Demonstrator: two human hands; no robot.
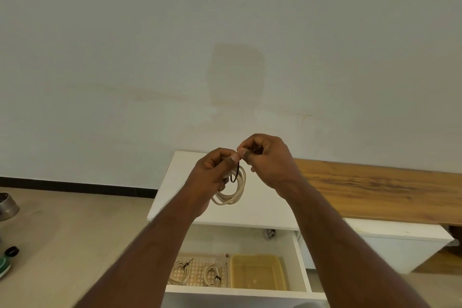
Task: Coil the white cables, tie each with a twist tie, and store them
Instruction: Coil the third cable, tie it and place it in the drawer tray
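Coiled white cable [231, 191] held up at centre frame, a dark twist tie [235, 172] looped round its top.

The left hand [212, 172] gripped the coil, its grip curled round the strands; the right hand [265, 160] pinched the tie's end, thumbs meeting just above the coil. Below them lay a white tabletop [262, 210], joined at the right of the frame by a wooden tabletop [375, 192]. At lower centre an open drawer [300, 257] held a perforated tray [197, 270] with two tied cable coils [180, 271] and, beside it, a yellowish bin [257, 271]. A pale wall [175, 45] filled the upper frame; beige floor [75, 232] and a dark skirting board [75, 185] sat at the left.
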